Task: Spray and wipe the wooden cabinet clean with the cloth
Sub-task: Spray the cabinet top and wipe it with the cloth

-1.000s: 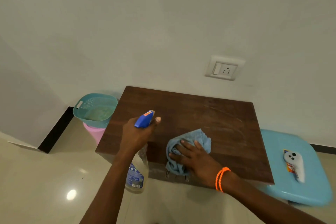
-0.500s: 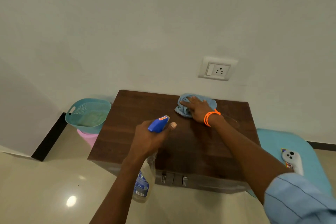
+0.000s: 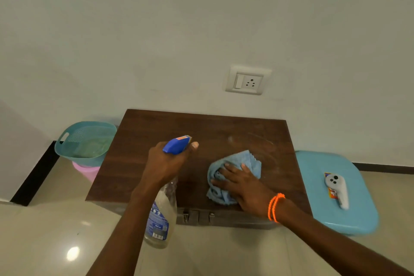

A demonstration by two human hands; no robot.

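Observation:
A dark wooden cabinet [image 3: 156,132] stands against the white wall. My right hand [image 3: 244,188] presses flat on a crumpled light blue cloth [image 3: 248,161] on the cabinet top, right of centre and near the front edge. My left hand [image 3: 165,163] grips the neck of a clear spray bottle [image 3: 160,219] with a blue nozzle, held over the front left part of the top. The bottle's body hangs down in front of the cabinet edge.
A teal perforated basket [image 3: 85,141] sits on a pink tub [image 3: 86,170] left of the cabinet. On the right, a light blue stool [image 3: 358,219] carries a white controller [image 3: 337,188]. A wall socket [image 3: 247,80] is above the cabinet. The glossy tiled floor lies in front.
My right hand has dragged the cloth from the back edge of the cabinet top toward the front right. My left hand kept holding the spray bottle in about the same place.

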